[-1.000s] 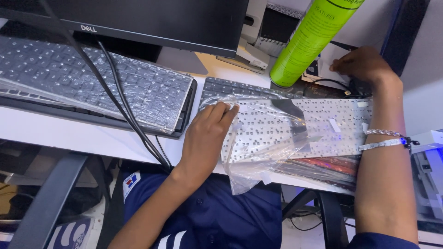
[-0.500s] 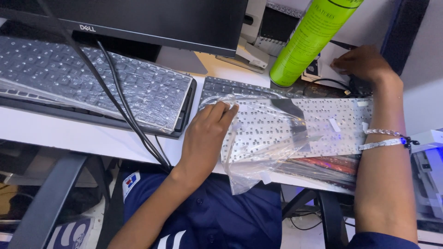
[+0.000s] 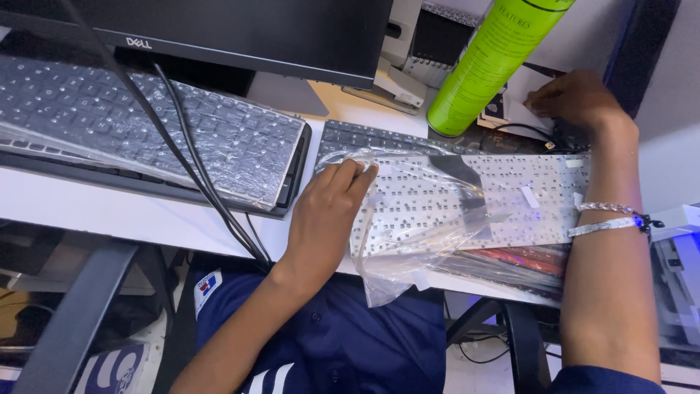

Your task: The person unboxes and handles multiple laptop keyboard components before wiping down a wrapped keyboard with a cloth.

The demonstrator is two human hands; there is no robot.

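Lime-green spray can (image 3: 490, 62), white dotted keyboard backing (image 3: 503, 201), black monitor (image 3: 240, 33).

A white desk top (image 3: 109, 211) on dark metal legs (image 3: 73, 328) fills the view, with a black flat monitor (image 3: 255, 36) standing along its far edge and a bare pale wall (image 3: 682, 138) at the right. Two black cables (image 3: 197, 175) trail over the front edge. Even, soft indoor light falls over the surface.

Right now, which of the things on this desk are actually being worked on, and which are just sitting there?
In hand:
left hand on the clear plastic bag
white keyboard panel in that bag
dark keyboard beneath it
right hand at the desk's back edge

Lying about:
plastic-wrapped keyboard
monitor
green spray can
stapler
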